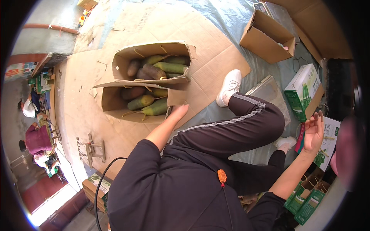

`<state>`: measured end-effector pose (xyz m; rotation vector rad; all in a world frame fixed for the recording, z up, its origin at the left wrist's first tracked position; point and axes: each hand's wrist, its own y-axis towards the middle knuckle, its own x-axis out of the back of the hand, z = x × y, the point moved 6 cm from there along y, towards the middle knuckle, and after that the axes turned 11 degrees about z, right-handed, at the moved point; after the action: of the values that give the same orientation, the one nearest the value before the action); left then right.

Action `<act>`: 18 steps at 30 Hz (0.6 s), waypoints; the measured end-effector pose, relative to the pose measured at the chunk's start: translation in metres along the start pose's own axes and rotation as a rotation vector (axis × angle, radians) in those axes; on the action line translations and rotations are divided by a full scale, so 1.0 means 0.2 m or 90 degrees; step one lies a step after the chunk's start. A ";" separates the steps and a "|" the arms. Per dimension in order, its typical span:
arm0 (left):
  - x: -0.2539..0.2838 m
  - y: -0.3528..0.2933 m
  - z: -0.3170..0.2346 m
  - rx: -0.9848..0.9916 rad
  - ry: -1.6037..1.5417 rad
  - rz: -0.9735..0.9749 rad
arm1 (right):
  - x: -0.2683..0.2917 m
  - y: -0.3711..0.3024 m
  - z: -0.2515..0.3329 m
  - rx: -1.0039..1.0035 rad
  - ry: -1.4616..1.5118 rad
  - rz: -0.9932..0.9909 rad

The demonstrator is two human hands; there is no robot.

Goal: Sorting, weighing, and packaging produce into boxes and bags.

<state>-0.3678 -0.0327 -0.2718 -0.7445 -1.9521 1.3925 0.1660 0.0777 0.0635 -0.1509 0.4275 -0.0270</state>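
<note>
Two open brown cardboard boxes lie side by side, both holding long, thick vegetables that look like green radishes, some of them brownish. My left hand [179, 112] is closed at the right end of the nearer box [112, 109], against its slightly blurred flap; some of its fingers are hidden. Green radishes [156, 107] show inside that box near the hand. Just beyond stands the farther box [122, 54], with more radishes [170, 68] and cord handles. Off to the right, my right hand [314, 133] is raised with its fingers apart, holding nothing, near a white-and-green printed carton [327, 143].
Flattened cardboard [208, 34] covers the floor over blue plastic sheeting [227, 11]. An open brown box [266, 40] and a green-and-white carton [304, 92] stand to the right. A small wooden stool [95, 150] is at left; two people sit farther off. Green cartons [308, 206] are at lower right.
</note>
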 end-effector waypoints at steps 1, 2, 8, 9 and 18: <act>-0.04 0.06 0.27 -0.039 -0.035 -0.158 | -0.02 0.05 -0.07 -0.017 0.008 0.015; -0.07 0.06 0.44 -0.086 -0.056 -0.307 | -0.04 0.08 -0.13 -0.027 0.018 0.030; -0.11 -0.43 0.56 -0.252 -0.087 -0.337 | 0.17 -0.10 -0.15 -0.019 0.033 -0.083; -0.13 -0.48 0.62 -0.235 -0.048 -0.347 | 0.19 -0.10 -0.15 -0.012 0.040 -0.086; -0.26 -0.64 0.91 -0.092 -0.005 -0.371 | 0.25 -0.15 -0.22 -0.002 0.066 -0.077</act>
<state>-0.4829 -0.2191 -0.2037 -0.1938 -2.0654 0.9080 0.1932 0.0387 0.0072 -0.1783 0.5221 -0.1543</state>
